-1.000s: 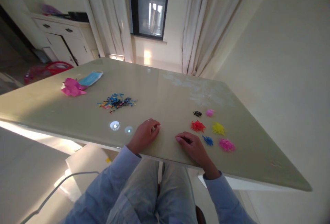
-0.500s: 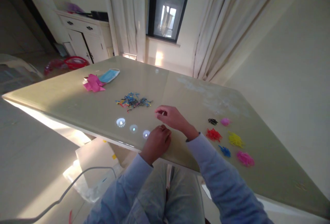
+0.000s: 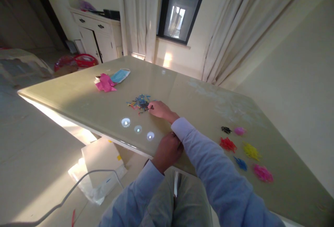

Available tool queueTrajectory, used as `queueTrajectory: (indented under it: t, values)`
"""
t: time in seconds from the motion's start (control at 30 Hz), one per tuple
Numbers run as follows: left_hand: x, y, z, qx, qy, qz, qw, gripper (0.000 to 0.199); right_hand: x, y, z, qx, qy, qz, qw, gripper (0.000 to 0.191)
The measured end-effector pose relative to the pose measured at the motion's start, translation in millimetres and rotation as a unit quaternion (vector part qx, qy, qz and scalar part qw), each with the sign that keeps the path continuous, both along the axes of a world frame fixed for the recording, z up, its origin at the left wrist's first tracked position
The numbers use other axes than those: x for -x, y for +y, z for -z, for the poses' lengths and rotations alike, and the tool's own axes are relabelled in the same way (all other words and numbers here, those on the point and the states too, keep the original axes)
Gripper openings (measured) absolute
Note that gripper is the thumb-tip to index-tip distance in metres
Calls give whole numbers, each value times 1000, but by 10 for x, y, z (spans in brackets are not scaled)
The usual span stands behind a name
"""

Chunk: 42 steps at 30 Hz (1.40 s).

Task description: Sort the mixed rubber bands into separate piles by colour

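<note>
A loose mixed pile (image 3: 141,101) of thin blue, black, yellow and red pieces, which look like small rubber bands, lies on the table. My right hand (image 3: 160,110) reaches to its right edge. Thumb and fingers pinch together at dark pieces there; whether one is held cannot be made out. My left hand (image 3: 169,151) rests closed at the near table edge, under my right sleeve, its fingers curled and any content hidden. To the right lie sorted heaps: black (image 3: 226,130), light pink (image 3: 239,131), red (image 3: 228,144), yellow (image 3: 252,151), blue (image 3: 240,163) and bright pink (image 3: 262,173).
Pink crumpled paper (image 3: 105,83) and a blue face mask (image 3: 121,76) lie at the far left of the glossy table (image 3: 182,94). Round light reflections show left of my hands. Below the table edge stands a white box (image 3: 101,159) with plastic and a grey cable (image 3: 75,185).
My right hand has moved left and forward from above my left hand to the mixed pile. My left hand stays near the table edge, closed. The view has shifted slightly.
</note>
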<state>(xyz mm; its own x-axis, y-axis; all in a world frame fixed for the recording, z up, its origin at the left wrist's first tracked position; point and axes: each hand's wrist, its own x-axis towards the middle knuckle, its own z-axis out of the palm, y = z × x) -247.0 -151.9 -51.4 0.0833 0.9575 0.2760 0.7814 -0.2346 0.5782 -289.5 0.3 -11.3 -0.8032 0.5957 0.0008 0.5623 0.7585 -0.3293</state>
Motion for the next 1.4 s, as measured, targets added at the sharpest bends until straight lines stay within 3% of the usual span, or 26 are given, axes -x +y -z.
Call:
queueTrajectory:
  t: [0.37,0.43,0.47,0.5,0.53,0.6,0.67,0.7,0.77,0.87,1.07,1.17,1.2,1.27,1.33,1.4]
  values:
    - [10,-19,-32,-1,2,-5,1000,21,-157,-64,18,24,73,-21,997,17]
    - [15,-28,-43,-2,-2,-9,1000,19,-270,-111,21,87,126,-12,988,13]
    - [18,-30,-45,-4,-9,-9,1000,19,-340,-150,16,155,169,1,973,10]
    - [19,-31,-43,-7,-17,-9,1000,19,-421,-198,2,244,224,20,944,10]
    - [20,-30,-38,-11,-26,-8,1000,19,-510,-257,-21,341,284,41,895,13]
    - [19,-27,-21,-19,-39,-11,999,19,-708,-398,-93,508,391,77,764,24]
    - [15,-23,6,-19,-42,-23,999,18,-913,-552,-182,605,466,88,640,27]
    - [14,-22,21,-17,-41,-31,999,17,-1010,-626,-225,633,491,86,591,26]
    - [14,-21,51,-19,-41,-41,998,16,-1183,-759,-292,663,526,81,527,19]
    - [26,-23,78,-42,-52,-35,997,15,-1379,-893,-336,670,549,90,491,10]
    - [65,-31,38,-33,-63,-6,997,18,-1628,-967,-324,641,573,83,504,17]
    - [76,-31,27,-29,-78,-3,997,20,-1741,-961,-294,605,566,105,550,23]
    - [79,-29,30,-31,-83,-3,996,21,-1790,-948,-281,578,558,123,582,24]
    - [84,-25,42,-35,-93,-4,995,22,-1922,-894,-248,477,532,177,677,26]
    - [89,-20,55,-36,-99,-6,994,23,-2111,-793,-207,325,470,236,786,25]
    - [93,-17,63,-37,-99,-6,994,23,-2360,-646,-160,185,372,268,869,24]
